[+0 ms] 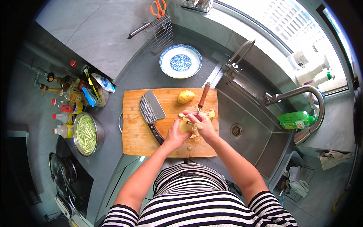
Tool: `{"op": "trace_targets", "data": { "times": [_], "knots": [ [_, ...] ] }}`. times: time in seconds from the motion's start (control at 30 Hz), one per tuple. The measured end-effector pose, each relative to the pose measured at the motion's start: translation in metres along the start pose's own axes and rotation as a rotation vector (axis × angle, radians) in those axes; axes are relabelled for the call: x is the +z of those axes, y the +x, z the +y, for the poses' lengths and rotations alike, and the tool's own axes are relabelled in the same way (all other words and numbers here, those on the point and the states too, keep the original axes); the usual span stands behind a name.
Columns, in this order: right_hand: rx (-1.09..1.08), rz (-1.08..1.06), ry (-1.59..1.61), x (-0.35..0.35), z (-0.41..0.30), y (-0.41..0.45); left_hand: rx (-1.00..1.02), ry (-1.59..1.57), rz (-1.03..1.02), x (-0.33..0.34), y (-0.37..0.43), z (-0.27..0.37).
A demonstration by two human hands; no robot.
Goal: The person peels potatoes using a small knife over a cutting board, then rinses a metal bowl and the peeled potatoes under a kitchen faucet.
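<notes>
My left hand [176, 135] is closed around a partly peeled potato [185, 126] above the right half of a wooden cutting board [133, 124]. My right hand [204, 127] grips a peeler [203, 95] whose reddish wooden handle points up and away; its metal head is at the potato, partly hidden by my fingers. Strips of potato peel [210, 113] lie on the board beside and under my hands. An unpeeled potato [186, 96] rests at the board's far side. To the left lies a cleaver [153, 107] with a dark handle, its blade flat on the wood.
A blue-and-white plate [181, 61] stands beyond the board, near a wire knife rack [159, 34]. At left are a metal bowl of pale green strips [86, 134] and several bottles [64, 117]. A steel sink [246, 113] with a faucet [309, 90] adjoins the board's right side.
</notes>
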State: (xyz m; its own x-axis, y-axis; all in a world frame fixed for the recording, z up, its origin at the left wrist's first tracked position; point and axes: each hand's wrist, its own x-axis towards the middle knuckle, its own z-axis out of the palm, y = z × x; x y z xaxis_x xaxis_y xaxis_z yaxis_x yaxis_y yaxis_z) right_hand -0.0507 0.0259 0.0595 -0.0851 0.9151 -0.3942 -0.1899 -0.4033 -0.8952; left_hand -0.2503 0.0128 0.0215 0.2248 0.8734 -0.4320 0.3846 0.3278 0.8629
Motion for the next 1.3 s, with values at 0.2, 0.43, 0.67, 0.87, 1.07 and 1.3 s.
{"op": "trace_targets", "data": {
  "times": [0.2, 0.43, 0.67, 0.87, 1.07, 1.3],
  "knots": [
    [-0.036, 0.071, 0.116, 0.023, 0.021, 0.003, 0.289, 0.157, 0.113, 0.013, -0.027, 0.028],
    [-0.004, 0.323, 0.403, -0.001, 0.040, 0.019, 0.390, 0.070, 0.090, 0.021, -0.003, 0.017],
    [-0.435, 0.092, -1.031, -0.039, 0.013, 0.014, 0.064, -0.348, -0.128, 0.012, 0.015, -0.048],
    [-0.161, 0.019, -0.003, -0.014, 0.011, 0.007, 0.033, -0.277, -0.095, 0.012, 0.004, -0.017],
    [-0.083, -0.131, 0.004, 0.015, 0.003, -0.013, 0.046, -0.231, -0.125, 0.015, 0.003, 0.002],
    [0.034, 0.172, 0.296, 0.005, 0.009, 0.006, 0.138, -0.065, -0.048, 0.017, -0.004, 0.003]
  ]
}}
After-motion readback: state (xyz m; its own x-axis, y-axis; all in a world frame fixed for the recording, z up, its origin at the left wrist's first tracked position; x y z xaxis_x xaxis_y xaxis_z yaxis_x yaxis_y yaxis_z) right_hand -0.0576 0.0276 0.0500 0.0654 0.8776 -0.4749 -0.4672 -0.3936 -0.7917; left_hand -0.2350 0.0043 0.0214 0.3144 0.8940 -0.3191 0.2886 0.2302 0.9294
